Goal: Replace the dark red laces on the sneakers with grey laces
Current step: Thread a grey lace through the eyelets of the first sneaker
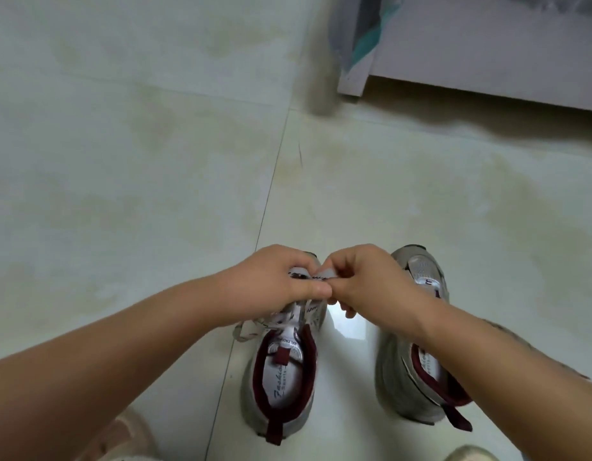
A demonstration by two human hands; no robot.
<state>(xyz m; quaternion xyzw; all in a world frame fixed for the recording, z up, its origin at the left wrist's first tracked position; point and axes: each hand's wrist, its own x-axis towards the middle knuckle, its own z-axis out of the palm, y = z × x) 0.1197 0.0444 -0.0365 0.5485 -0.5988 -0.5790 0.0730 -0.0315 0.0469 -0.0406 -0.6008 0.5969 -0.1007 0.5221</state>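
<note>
1. working the left shoe [281, 371] on the floor [121, 161]: both hands meet over its front eyelets.
2. left hand [274, 281] pinches a grey lace [246, 331]; right hand [361, 281] pinches it too, thumbs touching.
3. shoe's long axis runs away from the person, so the lace crosses it.
4. right shoe [417, 334] sits beside, apparently unlaced.

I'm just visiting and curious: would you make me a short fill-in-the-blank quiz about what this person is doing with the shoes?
1. Both hands work over the laces of the ____ sneaker of the pair.
2. The left hand and right hand meet above that shoe's ____ area.
3. The collar lining inside each shoe is dark ____.
4. The sneakers stand on a pale ____ floor.

Missing words: left; lace; red; tiled
</note>
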